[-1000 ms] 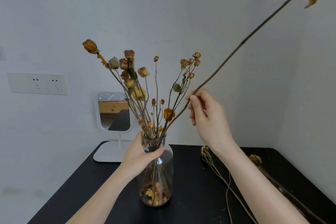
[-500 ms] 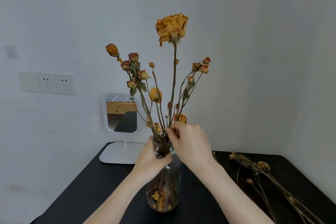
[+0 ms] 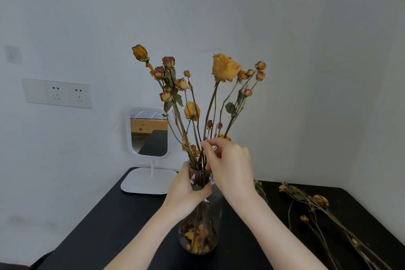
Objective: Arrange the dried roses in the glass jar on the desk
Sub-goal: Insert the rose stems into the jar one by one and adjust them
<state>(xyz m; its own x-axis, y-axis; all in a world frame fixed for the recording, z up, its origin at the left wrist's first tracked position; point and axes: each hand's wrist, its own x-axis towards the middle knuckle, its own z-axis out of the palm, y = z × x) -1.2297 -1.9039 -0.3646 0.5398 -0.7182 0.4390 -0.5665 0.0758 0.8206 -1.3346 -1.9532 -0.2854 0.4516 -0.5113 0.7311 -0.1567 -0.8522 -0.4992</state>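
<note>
Most of the frame is pale grey wall [image 3: 306, 28]. Below it a black desk [image 3: 105, 221] fills the lower part. The dried roses [image 3: 191, 110] fan out at the centre, their stems gathered into the mouth of the glass jar [image 3: 198, 239], which stands upright on the desk at lower centre with loose petals lying in its base. Tallest on the right side of the bunch is a large yellow rose [image 3: 225, 68], its stem running down to the fingertips of the right hand.

A white table mirror [image 3: 149, 131] stands on the desk's far edge, left of the jar. More loose roses [image 3: 320, 200] lie flat on the desk at lower right, well apart from the jar. A white socket panel [image 3: 58, 93] sits on the wall at mid left.

The left hand [image 3: 186, 190] is wrapped round the jar's neck. The right hand [image 3: 232, 166] pinches the large yellow rose's stem between thumb and forefinger, just above the jar's mouth.
</note>
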